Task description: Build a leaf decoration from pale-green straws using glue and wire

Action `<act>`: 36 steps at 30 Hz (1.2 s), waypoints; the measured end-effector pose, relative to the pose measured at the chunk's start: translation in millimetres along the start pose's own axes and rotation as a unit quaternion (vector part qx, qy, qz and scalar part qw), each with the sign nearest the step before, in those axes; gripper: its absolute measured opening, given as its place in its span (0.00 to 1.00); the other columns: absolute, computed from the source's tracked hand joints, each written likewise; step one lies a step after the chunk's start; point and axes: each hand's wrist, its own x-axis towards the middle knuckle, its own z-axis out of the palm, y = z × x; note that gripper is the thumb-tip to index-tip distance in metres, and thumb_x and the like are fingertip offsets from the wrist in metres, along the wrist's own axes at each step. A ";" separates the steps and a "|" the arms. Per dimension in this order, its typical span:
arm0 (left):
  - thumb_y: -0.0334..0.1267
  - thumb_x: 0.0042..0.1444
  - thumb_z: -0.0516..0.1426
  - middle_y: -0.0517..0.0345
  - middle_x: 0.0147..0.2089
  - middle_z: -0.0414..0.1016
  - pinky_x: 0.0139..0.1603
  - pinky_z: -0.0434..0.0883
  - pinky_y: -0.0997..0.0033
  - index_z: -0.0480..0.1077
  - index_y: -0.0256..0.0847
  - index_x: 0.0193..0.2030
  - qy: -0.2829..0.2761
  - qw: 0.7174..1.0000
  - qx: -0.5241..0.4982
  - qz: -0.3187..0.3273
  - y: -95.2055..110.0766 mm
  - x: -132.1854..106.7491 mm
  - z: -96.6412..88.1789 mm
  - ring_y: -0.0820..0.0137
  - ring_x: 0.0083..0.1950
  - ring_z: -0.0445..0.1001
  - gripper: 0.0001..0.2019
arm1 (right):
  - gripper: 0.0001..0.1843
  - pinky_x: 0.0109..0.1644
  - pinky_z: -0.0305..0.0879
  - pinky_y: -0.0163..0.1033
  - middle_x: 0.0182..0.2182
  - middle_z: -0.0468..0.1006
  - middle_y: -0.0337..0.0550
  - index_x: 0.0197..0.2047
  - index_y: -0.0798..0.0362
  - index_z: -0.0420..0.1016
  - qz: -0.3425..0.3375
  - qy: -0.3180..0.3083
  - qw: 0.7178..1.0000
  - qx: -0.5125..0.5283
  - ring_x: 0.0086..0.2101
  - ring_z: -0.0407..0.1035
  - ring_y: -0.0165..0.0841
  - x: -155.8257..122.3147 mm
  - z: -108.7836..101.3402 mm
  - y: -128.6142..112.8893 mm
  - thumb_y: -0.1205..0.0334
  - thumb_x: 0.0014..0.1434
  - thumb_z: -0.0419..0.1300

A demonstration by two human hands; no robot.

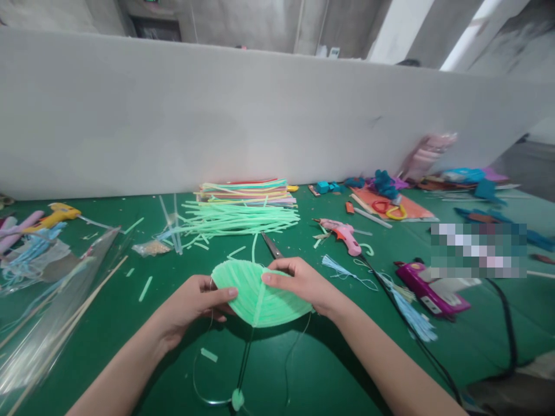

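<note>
Between my two hands is a light green leaf-shaped piece (243, 294), made of fuzzy strips laid side by side with a raised middle rib. My left hand (208, 297) pinches its left end, thumb on top and fingers beneath. My right hand (299, 283) holds its right part, the thumb pressed by the top of the rib. Thin cords and a clear thread hang below the leaf, and a small green knob (237, 400) sits at the lower end of the cords. Just beyond my right hand lies a pair of scissors (272, 245), its handles hidden.
A pile of green fuzzy strips (243, 218) lies ahead, colored ones behind it. To the right are a pink glue gun (342, 232), blue tassels (411, 315) and a magenta device (429, 289) with a cable. Plastic sheets and sticks (65, 318) cover the left. A grey partition (243, 115) stands behind.
</note>
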 end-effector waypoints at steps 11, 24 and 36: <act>0.45 0.43 0.67 0.45 0.35 0.81 0.37 0.71 0.64 0.78 0.33 0.39 0.024 0.998 -0.037 0.038 -3.6 1.8 13.2 0.62 0.35 0.76 0.19 | 0.16 0.32 0.58 0.33 0.26 0.74 0.37 0.30 0.54 0.77 0.010 -0.023 0.999 0.040 0.29 0.64 0.29 -1.3 6.4 -3.9 0.49 0.47 0.68; 0.48 0.47 0.65 0.43 0.38 0.81 0.37 0.70 0.67 0.77 0.32 0.41 -0.042 0.999 0.006 0.003 -1.5 -1.3 -0.5 0.63 0.37 0.78 0.21 | 0.12 0.34 0.55 0.32 0.26 0.70 0.35 0.29 0.54 0.75 0.014 0.007 0.999 0.028 0.30 0.62 0.28 -1.2 3.1 -4.5 0.53 0.49 0.67; 0.45 0.48 0.65 0.43 0.32 0.82 0.34 0.70 0.72 0.79 0.32 0.32 -0.057 0.997 0.037 0.020 -5.0 -0.7 4.6 0.65 0.34 0.78 0.15 | 0.13 0.32 0.56 0.32 0.26 0.70 0.35 0.29 0.55 0.76 0.024 0.002 0.999 0.049 0.28 0.62 0.27 -1.4 4.6 -4.3 0.53 0.48 0.67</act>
